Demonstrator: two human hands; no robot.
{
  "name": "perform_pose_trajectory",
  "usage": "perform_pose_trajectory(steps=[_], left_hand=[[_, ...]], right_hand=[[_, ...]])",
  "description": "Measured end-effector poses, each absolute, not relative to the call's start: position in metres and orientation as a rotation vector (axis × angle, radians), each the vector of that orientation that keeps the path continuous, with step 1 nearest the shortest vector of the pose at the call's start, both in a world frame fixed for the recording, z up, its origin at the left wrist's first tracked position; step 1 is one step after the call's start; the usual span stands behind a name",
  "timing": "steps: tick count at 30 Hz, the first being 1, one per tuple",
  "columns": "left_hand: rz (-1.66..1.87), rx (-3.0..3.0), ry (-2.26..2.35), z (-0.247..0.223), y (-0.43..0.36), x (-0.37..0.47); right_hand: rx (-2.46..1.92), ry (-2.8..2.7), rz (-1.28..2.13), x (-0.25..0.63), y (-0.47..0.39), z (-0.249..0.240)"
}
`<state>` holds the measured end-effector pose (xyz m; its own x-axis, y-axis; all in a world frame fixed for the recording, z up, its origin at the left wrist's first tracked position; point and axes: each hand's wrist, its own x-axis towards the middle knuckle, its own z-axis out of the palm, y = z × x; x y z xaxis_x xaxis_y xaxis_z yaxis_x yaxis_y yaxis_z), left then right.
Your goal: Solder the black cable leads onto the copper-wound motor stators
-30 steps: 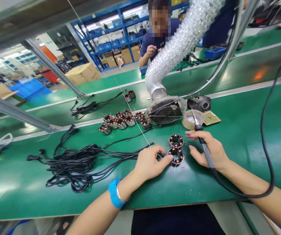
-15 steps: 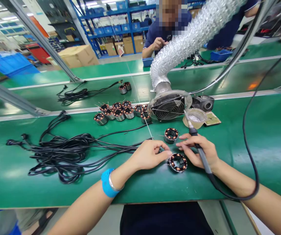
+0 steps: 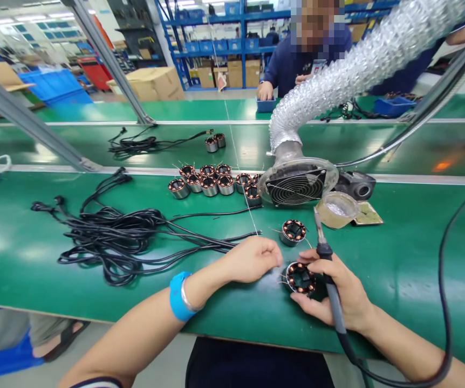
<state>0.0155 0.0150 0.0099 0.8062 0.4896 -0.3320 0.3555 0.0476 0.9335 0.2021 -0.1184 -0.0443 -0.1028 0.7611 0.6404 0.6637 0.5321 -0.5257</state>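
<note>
My right hand (image 3: 343,291) is closed around the soldering iron (image 3: 332,291), whose tip points up and away. Its thumb and fingertips also touch the rim of a motor stator (image 3: 300,278) with copper coils. Left of this stator is my left hand (image 3: 257,258), its fingers curled together. A thin solder wire (image 3: 244,186) slants down from above and passes behind that hand; its end is hidden. Another stator (image 3: 293,233) stands just beyond both hands, thin leads sticking out.
Black cables (image 3: 123,237) lie bundled at left. Several stators (image 3: 209,186) stand farther back, beside a fume extractor fan (image 3: 297,187) with a silvery duct (image 3: 337,70). A tub (image 3: 337,210) and a sponge (image 3: 369,214) sit at right. A co-worker (image 3: 309,59) is across the bench.
My right hand has come down and its fingers now touch the near stator, which is tilted. My left hand has drawn slightly away from it. The view has shifted leftward.
</note>
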Motion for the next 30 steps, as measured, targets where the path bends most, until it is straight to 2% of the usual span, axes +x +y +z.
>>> perform_pose_trajectory(steps=[5, 10, 13, 20, 27, 30], left_hand=[[0.125, 1.149, 0.810, 0.020, 0.007, 0.031], [0.053, 1.573, 0.758, 0.013, 0.011, 0.009], [-0.064, 1.558, 0.720, 0.010, 0.013, 0.000], [0.160, 1.071, 0.736, 0.013, -0.002, 0.024], [-0.031, 1.596, 0.720, 0.018, 0.002, -0.002], [-0.013, 1.571, 0.718, 0.016, -0.009, -0.002]], right_hand=[[-1.198, -1.807, 0.111, 0.202, -0.116, -0.042], [-1.179, -1.821, 0.131, 0.205, -0.115, -0.047], [-1.173, -1.829, 0.129, 0.206, -0.116, -0.049], [-1.208, -1.830, 0.105, 0.205, -0.117, -0.046], [-1.178, -1.840, 0.093, 0.206, -0.118, -0.046], [-1.182, -1.836, 0.099, 0.207, -0.119, -0.046]])
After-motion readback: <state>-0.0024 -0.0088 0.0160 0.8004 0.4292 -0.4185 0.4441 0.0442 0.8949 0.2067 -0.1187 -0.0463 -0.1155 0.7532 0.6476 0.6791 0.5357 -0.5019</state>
